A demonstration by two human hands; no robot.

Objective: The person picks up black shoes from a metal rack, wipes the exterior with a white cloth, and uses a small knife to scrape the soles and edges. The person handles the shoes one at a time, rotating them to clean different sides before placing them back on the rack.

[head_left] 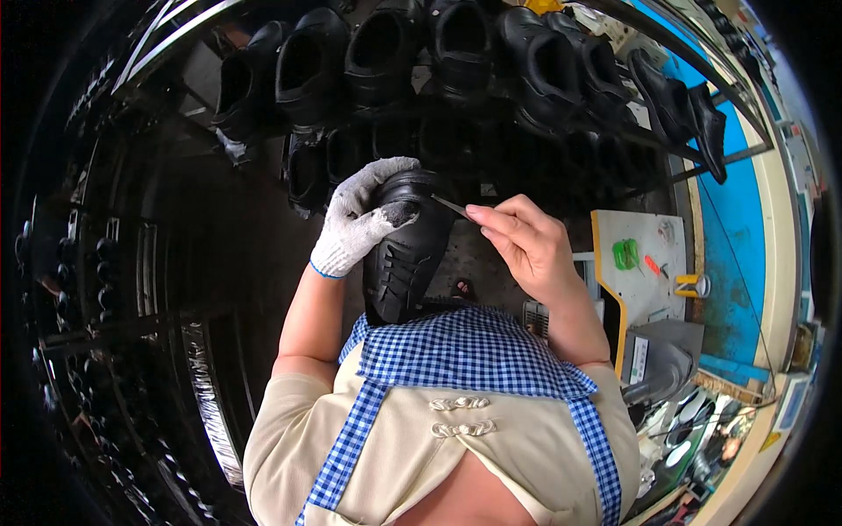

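A black lace-up shoe is held up in front of my apron, with its toe end away from me and its laced part nearer. My left hand, in a white knitted glove with a dark-stained thumb, wraps round the toe end from the left. In my bare right hand, a thin pointed metal tool is pinched between thumb and fingers. Its tip meets the right side of the shoe's toe, near the sole edge; whether it touches or just hovers there is hard to make out.
Ahead, a metal rack carries rows of black shoes. More racks stand in the dark at left. To the right is a white-topped table with a green item, an orange-red item and a yellow can.
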